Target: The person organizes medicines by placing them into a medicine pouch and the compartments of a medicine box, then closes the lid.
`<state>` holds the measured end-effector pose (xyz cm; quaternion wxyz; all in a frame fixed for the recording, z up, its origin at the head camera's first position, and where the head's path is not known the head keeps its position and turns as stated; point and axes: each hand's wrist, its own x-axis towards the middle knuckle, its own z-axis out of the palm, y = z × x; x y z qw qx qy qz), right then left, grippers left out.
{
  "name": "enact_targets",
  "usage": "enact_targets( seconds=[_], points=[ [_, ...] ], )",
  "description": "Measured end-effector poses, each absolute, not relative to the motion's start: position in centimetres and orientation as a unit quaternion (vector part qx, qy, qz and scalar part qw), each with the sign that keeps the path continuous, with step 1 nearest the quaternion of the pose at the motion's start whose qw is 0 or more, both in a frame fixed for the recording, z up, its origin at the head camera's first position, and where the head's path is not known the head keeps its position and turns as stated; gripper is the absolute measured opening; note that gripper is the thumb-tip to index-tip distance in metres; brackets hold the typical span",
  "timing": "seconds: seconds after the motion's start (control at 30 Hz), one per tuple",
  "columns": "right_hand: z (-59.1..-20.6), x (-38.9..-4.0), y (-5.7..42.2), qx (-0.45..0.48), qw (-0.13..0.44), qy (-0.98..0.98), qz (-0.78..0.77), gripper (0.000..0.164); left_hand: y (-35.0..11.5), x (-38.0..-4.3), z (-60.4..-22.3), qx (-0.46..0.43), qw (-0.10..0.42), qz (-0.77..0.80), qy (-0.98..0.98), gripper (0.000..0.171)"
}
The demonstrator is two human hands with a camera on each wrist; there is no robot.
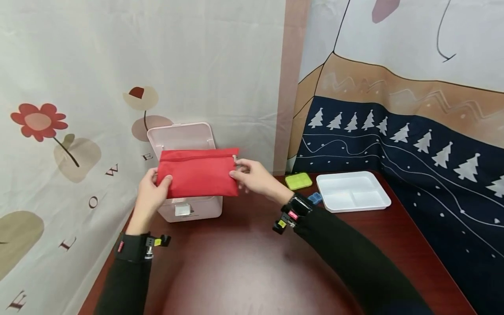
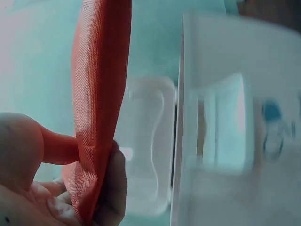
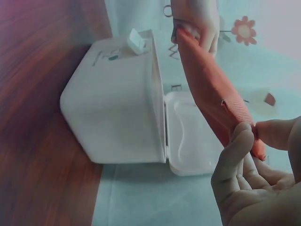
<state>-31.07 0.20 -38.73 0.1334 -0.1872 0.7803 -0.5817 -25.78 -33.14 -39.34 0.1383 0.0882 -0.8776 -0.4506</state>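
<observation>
A red zippered pouch (image 1: 201, 175) is held up between both hands, above and in front of a white storage box (image 1: 204, 208). My left hand (image 1: 152, 190) grips its left end, thumb on the front face and fingers behind. At the other end, near the zipper pull, my right hand (image 1: 253, 177) pinches the pouch's edge between thumb and fingers. The box's hinged lid (image 1: 181, 136) stands raised at the back, and a latch (image 1: 182, 210) sits on the box's front. In the right wrist view the pouch (image 3: 211, 84) looks slim and slightly bulging. The box's inside is hidden.
To the right, a white divided tray (image 1: 354, 192) lies on the dark red table (image 1: 244, 267). A yellow-green small case (image 1: 298, 180) and a small blue item (image 1: 315, 198) lie beside it. Printed cloth (image 1: 220, 65) hangs close behind and along the left side.
</observation>
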Motion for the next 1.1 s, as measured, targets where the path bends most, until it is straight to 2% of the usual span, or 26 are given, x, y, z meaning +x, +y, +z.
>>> enact_targets(
  seconds=[0.3, 0.5, 0.7, 0.77, 0.93, 1.0, 1.1],
  points=[
    [-40.0, -33.4, -4.9, -0.207, 0.171, 0.779, -0.567, 0.06, -38.1, -27.9, -40.0, 0.17, 0.099, -0.421, -0.885, 0.062],
    [-41.8, -33.6, -6.0, -0.214, 0.203, 0.791, -0.536, 0.065, -38.8, -28.6, -40.9, 0.163, 0.072, -0.336, -0.925, 0.064],
    [-42.0, -34.0, -6.1, -0.223, 0.2, 0.801, -0.519, 0.068, -38.5, -29.1, -41.3, 0.138, 0.078, -0.28, -0.947, 0.061],
    [-42.0, -33.9, -6.2, -0.229, 0.171, 0.821, -0.495, 0.068, -38.4, -29.2, -41.6, 0.12, 0.09, -0.256, -0.955, 0.059],
    [-41.7, -32.8, -7.1, -0.283, 0.008, 0.911, -0.3, 0.059, -37.3, -28.8, -41.4, 0.037, 0.123, -0.165, -0.978, 0.052],
    [-41.3, -32.1, -7.8, -0.32, -0.045, 0.92, -0.221, 0.054, -36.5, -28.7, -40.9, -0.002, 0.11, -0.148, -0.983, 0.05],
    [-40.8, -30.9, -8.9, -0.375, -0.072, 0.912, -0.148, 0.049, -35.2, -28.6, -40.2, -0.045, 0.06, -0.14, -0.987, 0.05]
  ],
)
